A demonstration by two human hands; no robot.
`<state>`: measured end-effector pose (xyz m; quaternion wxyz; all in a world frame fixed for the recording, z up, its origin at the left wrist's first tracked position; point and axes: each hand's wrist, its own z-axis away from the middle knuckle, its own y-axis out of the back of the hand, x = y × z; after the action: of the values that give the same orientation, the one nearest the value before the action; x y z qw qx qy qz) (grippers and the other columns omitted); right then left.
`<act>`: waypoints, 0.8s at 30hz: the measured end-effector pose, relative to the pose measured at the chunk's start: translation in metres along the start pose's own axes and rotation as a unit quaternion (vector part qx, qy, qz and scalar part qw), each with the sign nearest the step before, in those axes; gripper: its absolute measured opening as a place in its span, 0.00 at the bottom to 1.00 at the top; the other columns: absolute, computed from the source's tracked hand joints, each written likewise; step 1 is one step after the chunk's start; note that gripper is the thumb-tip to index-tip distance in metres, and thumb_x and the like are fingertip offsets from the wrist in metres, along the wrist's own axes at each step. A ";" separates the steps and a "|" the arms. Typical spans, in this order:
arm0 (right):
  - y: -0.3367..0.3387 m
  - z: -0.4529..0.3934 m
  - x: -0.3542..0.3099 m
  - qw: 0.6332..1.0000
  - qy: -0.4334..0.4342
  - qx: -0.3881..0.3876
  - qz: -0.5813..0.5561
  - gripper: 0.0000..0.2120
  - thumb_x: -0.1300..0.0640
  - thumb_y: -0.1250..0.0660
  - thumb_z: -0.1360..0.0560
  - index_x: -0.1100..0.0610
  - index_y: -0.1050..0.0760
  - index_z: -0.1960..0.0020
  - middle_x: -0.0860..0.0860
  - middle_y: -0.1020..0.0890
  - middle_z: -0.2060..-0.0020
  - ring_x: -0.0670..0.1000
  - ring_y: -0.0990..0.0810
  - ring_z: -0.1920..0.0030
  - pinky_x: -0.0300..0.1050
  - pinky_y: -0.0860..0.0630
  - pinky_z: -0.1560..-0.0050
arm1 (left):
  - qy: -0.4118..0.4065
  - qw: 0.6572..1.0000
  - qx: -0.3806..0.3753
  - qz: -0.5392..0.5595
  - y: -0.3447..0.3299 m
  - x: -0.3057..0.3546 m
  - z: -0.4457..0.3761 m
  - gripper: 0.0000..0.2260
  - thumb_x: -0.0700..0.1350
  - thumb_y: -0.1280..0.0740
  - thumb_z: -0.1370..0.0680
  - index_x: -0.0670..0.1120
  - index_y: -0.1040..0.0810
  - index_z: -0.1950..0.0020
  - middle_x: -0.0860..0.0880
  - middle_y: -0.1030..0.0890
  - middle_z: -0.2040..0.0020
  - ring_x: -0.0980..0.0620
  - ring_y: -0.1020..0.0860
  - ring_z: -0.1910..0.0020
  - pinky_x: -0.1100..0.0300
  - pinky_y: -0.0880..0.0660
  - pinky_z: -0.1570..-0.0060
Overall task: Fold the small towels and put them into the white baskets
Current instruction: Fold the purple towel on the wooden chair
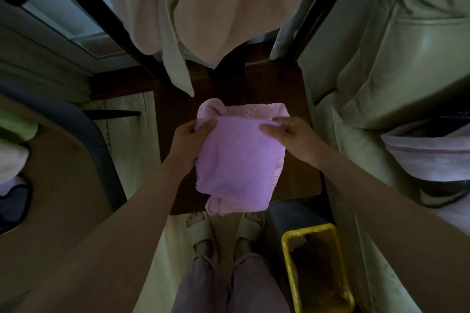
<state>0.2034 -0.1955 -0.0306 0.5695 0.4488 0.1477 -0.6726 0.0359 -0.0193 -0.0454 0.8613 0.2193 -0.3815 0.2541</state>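
A small purple towel (237, 160) hangs in front of me above a dark wooden stool (287, 99), with a pink frilled towel edge showing behind it at the top and bottom. My left hand (189, 143) pinches the towel's upper left corner. My right hand (288, 136) pinches the upper right corner. The towel is folded over and droops toward my feet. At the far left a basket rim (24, 197) holds light and green folded towels (15, 132), only partly in view.
Pale bathrobes or large towels (211, 12) hang from a dark rack ahead. A pale sofa (396, 68) stands to the right with a pinkish cloth (427, 157) on it. A yellow-lined bin (318, 269) sits by my right foot. A table (63, 185) lies at the left.
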 end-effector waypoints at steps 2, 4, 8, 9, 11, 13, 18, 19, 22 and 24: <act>-0.011 -0.013 0.006 0.999 -0.026 0.027 -0.004 0.09 0.53 0.37 0.20 0.53 0.29 0.42 0.39 0.27 0.60 0.40 0.26 0.60 0.26 0.32 0.69 | 0.001 0.999 0.030 -0.028 -0.010 0.000 -0.011 0.15 0.48 0.37 0.20 0.43 0.26 0.35 0.46 0.22 0.41 0.47 0.23 0.42 0.48 0.25 0.39; -0.023 -0.024 0.013 0.995 -0.053 0.073 -0.040 0.12 0.55 0.36 0.21 0.55 0.35 0.41 0.45 0.28 0.57 0.43 0.26 0.59 0.26 0.29 0.70 | 0.016 0.997 0.056 -0.047 -0.015 -0.007 -0.018 0.19 0.50 0.39 0.19 0.43 0.30 0.31 0.46 0.24 0.39 0.49 0.24 0.42 0.50 0.26 0.40; -0.051 -0.017 0.012 0.934 -0.198 0.206 -0.213 0.21 0.50 0.38 0.20 0.56 0.38 0.31 0.49 0.26 0.45 0.48 0.24 0.47 0.43 0.24 0.44 | 0.085 0.990 0.060 -0.099 -0.019 -0.032 -0.013 0.20 0.57 0.41 0.20 0.44 0.30 0.35 0.47 0.24 0.47 0.53 0.24 0.54 0.59 0.28 0.55; -0.059 -0.008 0.021 0.939 -0.173 0.227 -0.192 0.24 0.50 0.37 0.21 0.56 0.40 0.29 0.49 0.26 0.44 0.49 0.24 0.44 0.47 0.26 0.41 | 0.103 0.985 0.043 -0.129 -0.021 -0.039 -0.008 0.20 0.58 0.42 0.20 0.44 0.29 0.37 0.49 0.24 0.50 0.55 0.25 0.58 0.61 0.30 0.59; -0.074 0.022 0.031 0.954 -0.120 0.213 -0.176 0.28 0.50 0.34 0.22 0.53 0.42 0.27 0.45 0.27 0.44 0.49 0.25 0.42 0.49 0.26 0.41 | 0.129 0.982 0.028 -0.139 -0.025 -0.052 0.004 0.20 0.63 0.41 0.22 0.46 0.27 0.45 0.52 0.25 0.59 0.57 0.27 0.64 0.63 0.34 0.66; -0.086 0.044 0.041 0.943 -0.143 0.179 -0.241 0.27 0.50 0.34 0.22 0.52 0.41 0.28 0.45 0.28 0.42 0.50 0.25 0.41 0.51 0.25 0.40 | 0.114 0.984 0.036 -0.131 -0.029 -0.064 0.012 0.20 0.65 0.39 0.25 0.47 0.27 0.59 0.53 0.28 0.68 0.56 0.30 0.71 0.63 0.35 0.69; -0.095 0.029 0.039 0.925 -0.234 0.148 -0.261 0.23 0.41 0.39 0.22 0.56 0.33 0.36 0.57 0.28 0.35 0.54 0.24 0.42 0.52 0.24 0.43 | 0.071 0.988 0.048 -0.128 -0.036 -0.063 0.017 0.16 0.60 0.40 0.21 0.49 0.30 0.60 0.53 0.29 0.68 0.57 0.31 0.71 0.65 0.35 0.71; -0.091 0.022 0.037 0.917 -0.261 0.139 -0.266 0.29 0.37 0.41 0.23 0.56 0.35 0.30 0.55 0.28 0.33 0.56 0.25 0.39 0.55 0.26 0.39 | 0.065 0.991 0.037 -0.114 -0.036 -0.060 0.016 0.14 0.59 0.40 0.21 0.49 0.29 0.56 0.53 0.27 0.66 0.57 0.29 0.69 0.65 0.35 0.70; -0.082 0.007 0.033 0.911 -0.282 0.139 -0.268 0.33 0.33 0.43 0.24 0.53 0.36 0.27 0.53 0.28 0.33 0.57 0.27 0.36 0.54 0.29 0.35 | 0.046 0.995 -0.021 -0.084 -0.031 -0.048 0.020 0.15 0.57 0.42 0.19 0.48 0.28 0.40 0.52 0.23 0.54 0.55 0.24 0.58 0.63 0.31 0.63; -0.081 0.002 0.031 0.919 -0.278 0.162 -0.225 0.31 0.35 0.42 0.23 0.56 0.35 0.29 0.54 0.26 0.35 0.57 0.26 0.39 0.48 0.28 0.43 | 0.034 0.995 -0.032 -0.083 -0.024 -0.042 0.021 0.16 0.56 0.43 0.19 0.48 0.29 0.37 0.50 0.22 0.50 0.52 0.23 0.53 0.61 0.29 0.58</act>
<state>0.1314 -0.1920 -0.0789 0.3404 0.2846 -0.0307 -0.8957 0.0149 -0.0610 -0.0692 0.8983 0.2136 -0.3409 0.1767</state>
